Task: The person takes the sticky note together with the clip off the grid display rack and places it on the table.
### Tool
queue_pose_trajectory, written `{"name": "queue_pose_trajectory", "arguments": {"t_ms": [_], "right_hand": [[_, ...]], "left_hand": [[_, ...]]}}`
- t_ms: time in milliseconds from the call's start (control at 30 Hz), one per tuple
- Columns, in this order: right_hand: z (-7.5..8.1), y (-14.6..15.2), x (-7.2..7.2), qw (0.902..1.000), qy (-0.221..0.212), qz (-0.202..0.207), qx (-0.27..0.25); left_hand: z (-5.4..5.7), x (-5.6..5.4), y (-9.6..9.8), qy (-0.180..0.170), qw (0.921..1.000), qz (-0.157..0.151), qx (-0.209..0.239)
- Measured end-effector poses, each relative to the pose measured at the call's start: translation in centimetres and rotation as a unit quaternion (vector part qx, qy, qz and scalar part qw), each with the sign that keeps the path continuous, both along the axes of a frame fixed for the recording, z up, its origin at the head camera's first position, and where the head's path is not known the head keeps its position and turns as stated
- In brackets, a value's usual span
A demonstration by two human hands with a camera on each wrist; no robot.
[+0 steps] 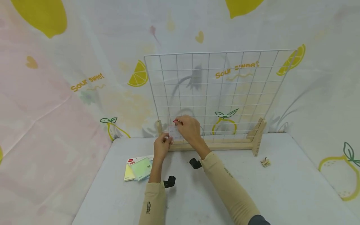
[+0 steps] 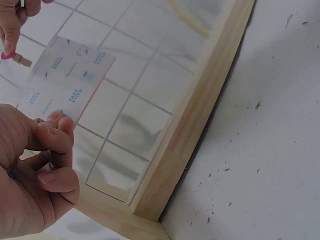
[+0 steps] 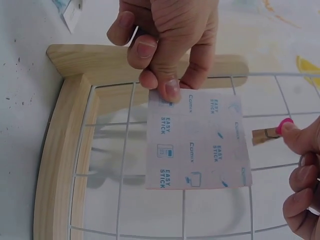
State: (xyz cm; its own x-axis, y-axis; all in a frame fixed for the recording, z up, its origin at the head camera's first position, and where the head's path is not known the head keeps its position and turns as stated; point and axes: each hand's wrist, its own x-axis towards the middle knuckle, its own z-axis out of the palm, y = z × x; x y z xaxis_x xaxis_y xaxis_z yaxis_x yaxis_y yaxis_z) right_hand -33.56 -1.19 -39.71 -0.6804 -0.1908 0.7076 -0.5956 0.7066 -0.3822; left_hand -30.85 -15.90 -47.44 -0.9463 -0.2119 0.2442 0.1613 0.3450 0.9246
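Observation:
My left hand [image 1: 162,146] pinches one edge of a square sticky note [image 3: 200,140] between thumb and finger. Blue "Comix" and "Easy Stick" print covers the note's side that faces the wrist cameras. The note stands upright against the lower left of a white wire grid [image 1: 206,93]. Beside the note's opposite edge, my right hand [image 3: 305,175] pinches a small wooden clothespin [image 3: 265,135] by its pink end. In the left wrist view the clothespin's wooden tip points toward the note, close to its edge.
Wooden feet [image 1: 257,137] and a wooden bar [image 1: 219,146] hold the grid up on the white table [image 1: 281,193]. Yellow and green sticky note packs [image 1: 140,168] lie left of the left forearm. A few small wooden clips [image 1: 265,162] lie at the right.

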Motion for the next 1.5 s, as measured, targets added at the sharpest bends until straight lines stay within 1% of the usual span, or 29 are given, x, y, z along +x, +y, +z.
{"name": "queue_pose_trajectory", "arguments": {"t_ms": [67,200,300,467,533,633,767,900,967,1067,1200,1300,1400,1500], "right_hand": [[0.1,0.3,0.2,1.0,0.001,0.002,0.0],[0.2,0.8,0.6,0.9999,-0.013,0.005,-0.002],[0.3,1.3,0.8,0.9998,-0.008,0.017,-0.007],[0.5,2.4,1.1,0.9994,0.004,0.029,-0.015],[0.5,3.0,1.3,0.9995,0.002,0.027,-0.016],[0.4,4.0,1.5,0.9995,0.001,0.029,-0.009],[0.0,5.3,1.9,0.9993,0.016,0.033,0.004],[-0.6,6.5,2.2,0.9989,0.036,0.026,0.015],[-0.8,7.1,2.3,0.9987,0.04,0.023,0.02],[-1.1,7.9,2.5,0.9986,0.037,0.026,0.027],[-1.2,8.9,2.7,0.9989,0.01,0.023,0.039],[-1.5,9.8,3.0,0.999,-0.007,0.016,0.042],[-1.9,10.7,3.3,0.9991,-0.011,0.01,0.04],[-2.3,11.7,3.4,0.9993,-0.005,0.007,0.037]], "left_hand": [[0.0,0.1,0.0,-0.001,1.0,-0.004,-0.005],[0.0,0.5,-0.2,-0.005,0.9999,-0.014,-0.007],[0.0,0.8,-0.6,-0.01,0.9998,-0.018,-0.005],[0.3,1.3,-1.3,-0.022,0.9992,-0.03,-0.011],[0.5,1.5,-1.7,-0.028,0.9988,-0.036,-0.017],[0.8,1.9,-2.3,-0.034,0.9984,-0.036,-0.027],[1.2,2.3,-3.1,-0.033,0.9979,-0.038,-0.04],[1.2,2.6,-3.9,-0.037,0.997,-0.047,-0.048],[1.1,2.7,-4.3,-0.042,0.9967,-0.047,-0.052],[0.9,3.0,-4.9,-0.047,0.9965,-0.037,-0.059],[0.8,3.3,-5.8,-0.044,0.9959,-0.021,-0.076],[0.6,3.5,-6.3,-0.045,0.995,-0.016,-0.088],[0.4,3.8,-6.9,-0.052,0.9941,-0.014,-0.094],[0.4,4.3,-7.4,-0.06,0.9933,-0.007,-0.098]]}}
